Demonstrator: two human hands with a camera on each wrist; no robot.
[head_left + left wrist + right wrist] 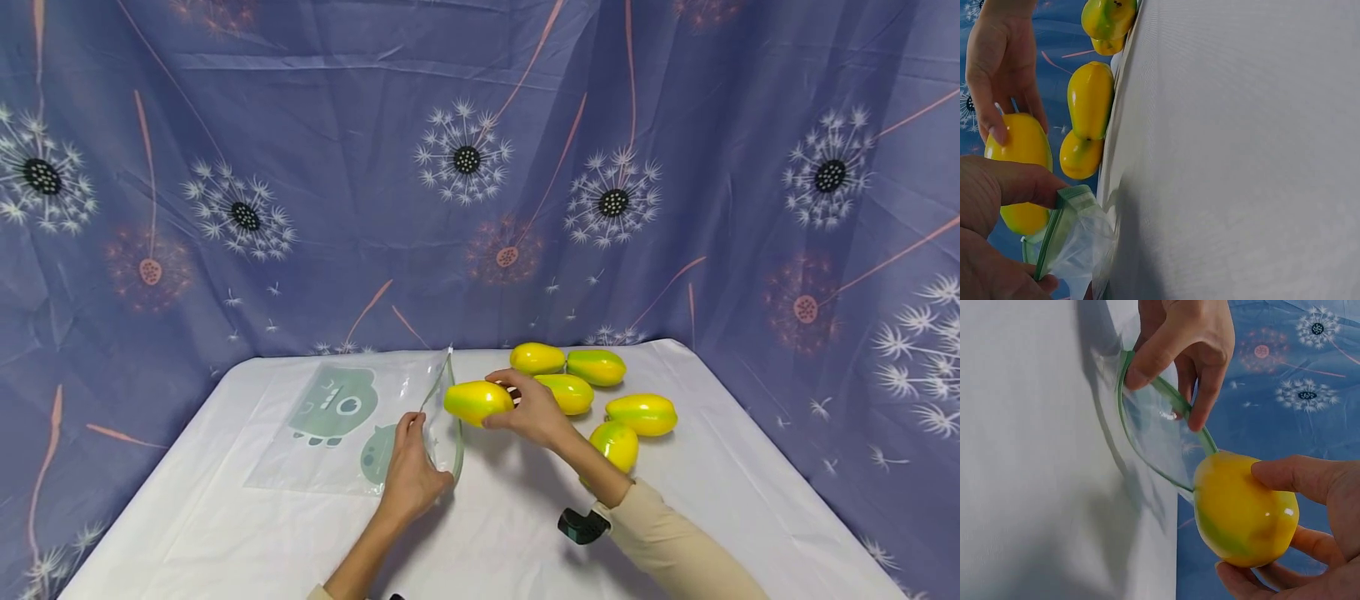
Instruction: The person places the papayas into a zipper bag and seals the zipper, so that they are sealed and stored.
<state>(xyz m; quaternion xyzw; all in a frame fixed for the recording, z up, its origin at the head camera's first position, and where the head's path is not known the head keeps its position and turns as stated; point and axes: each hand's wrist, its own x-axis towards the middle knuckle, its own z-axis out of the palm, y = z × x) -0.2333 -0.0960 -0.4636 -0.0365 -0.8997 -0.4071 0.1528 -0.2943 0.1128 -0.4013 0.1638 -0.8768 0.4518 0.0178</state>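
A clear zip bag with green cartoon prints lies on the table, its green-edged mouth raised and spread apart. My left hand pinches the near part of that rim between thumb and fingers; the green zip strip shows curved in the right wrist view. Just at the opening is a yellow-green papaya, gripped at its right end by my right hand, thumb on one side and fingers on the other. In the left wrist view, my left hand partly covers this papaya.
Several more papayas lie right of the bag: a back pair with one papaya at its right, another papaya behind my right hand, and a papaya farther right. A patterned blue curtain hangs behind the white-covered table.
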